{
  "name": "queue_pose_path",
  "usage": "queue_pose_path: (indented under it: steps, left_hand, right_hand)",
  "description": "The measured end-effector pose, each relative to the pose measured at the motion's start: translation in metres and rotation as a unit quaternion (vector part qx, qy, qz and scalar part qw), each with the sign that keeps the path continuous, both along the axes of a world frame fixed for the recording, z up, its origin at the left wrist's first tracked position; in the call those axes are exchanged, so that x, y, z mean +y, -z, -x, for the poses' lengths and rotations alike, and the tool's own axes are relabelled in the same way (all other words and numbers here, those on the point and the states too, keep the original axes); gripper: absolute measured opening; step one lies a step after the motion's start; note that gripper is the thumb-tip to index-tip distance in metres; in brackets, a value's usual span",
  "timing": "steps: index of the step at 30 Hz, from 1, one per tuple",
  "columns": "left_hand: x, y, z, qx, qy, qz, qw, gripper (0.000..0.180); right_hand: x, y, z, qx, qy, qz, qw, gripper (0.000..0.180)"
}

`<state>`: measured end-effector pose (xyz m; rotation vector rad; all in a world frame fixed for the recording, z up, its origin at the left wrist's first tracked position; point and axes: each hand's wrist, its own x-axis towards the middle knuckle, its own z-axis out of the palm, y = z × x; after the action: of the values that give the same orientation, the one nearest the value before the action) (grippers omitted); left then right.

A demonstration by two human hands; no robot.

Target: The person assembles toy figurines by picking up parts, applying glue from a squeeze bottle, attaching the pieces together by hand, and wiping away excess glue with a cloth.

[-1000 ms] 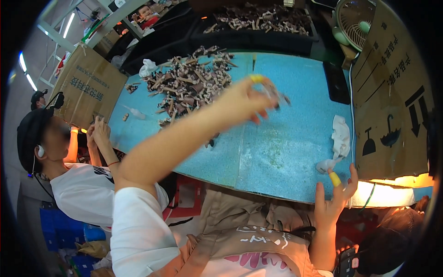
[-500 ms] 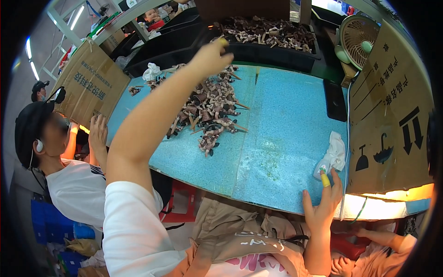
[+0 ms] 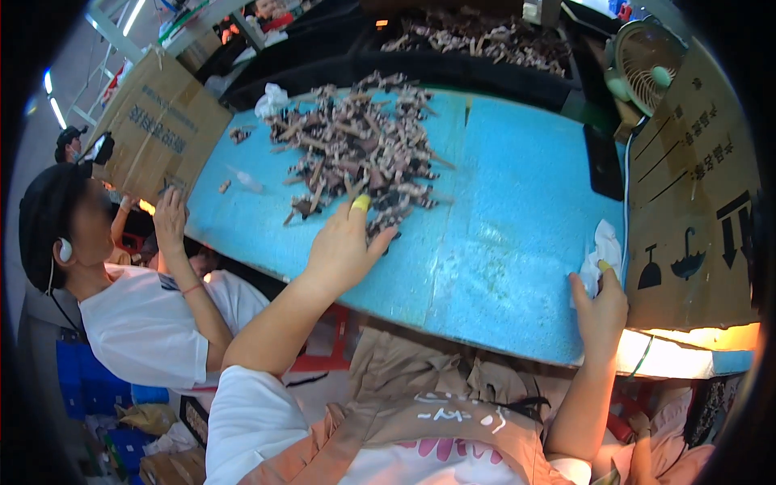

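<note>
Our left hand [image 3: 343, 246] lies flat and loose, fingers spread, on the near edge of the pile of small parts [image 3: 356, 153], grasping nothing. Yellow cap on one fingertip. Our right hand [image 3: 602, 303] rests at the right edge of the blue tabletop [image 3: 501, 242], fingers touching a crumpled white cloth [image 3: 602, 246]; no grip visible. Pile sits toward the far left of the tabletop, brown and pale sticks tangled, some strays loose at its edges. We judge the work early: pile large, no sorted batch visible on the tabletop. A seated person [image 3: 121, 299] works at the left edge.
</note>
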<state>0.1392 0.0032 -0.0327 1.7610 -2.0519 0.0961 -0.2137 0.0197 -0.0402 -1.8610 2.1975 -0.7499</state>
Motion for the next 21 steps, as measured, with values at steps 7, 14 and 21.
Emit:
queue_pose_path:
  steps: [7, 14, 21]
  left_hand:
    - [0.007, 0.005, 0.017, 0.337, 0.012, -0.140, 0.931, 0.058]
    - [0.010, -0.009, 0.055, 0.657, 0.080, -0.104, 0.742, 0.044]
    - [0.030, 0.000, 0.117, 0.856, 0.217, -0.380, 0.276, 0.038]
  right_hand:
    - [0.019, 0.021, 0.005, -0.226, -0.009, 0.101, 0.969, 0.039]
    - [0.035, 0.012, 0.005, -0.430, 0.049, 0.151, 0.889, 0.044]
    - [0.061, 0.004, -0.016, -0.553, -0.054, 0.141, 0.819, 0.052]
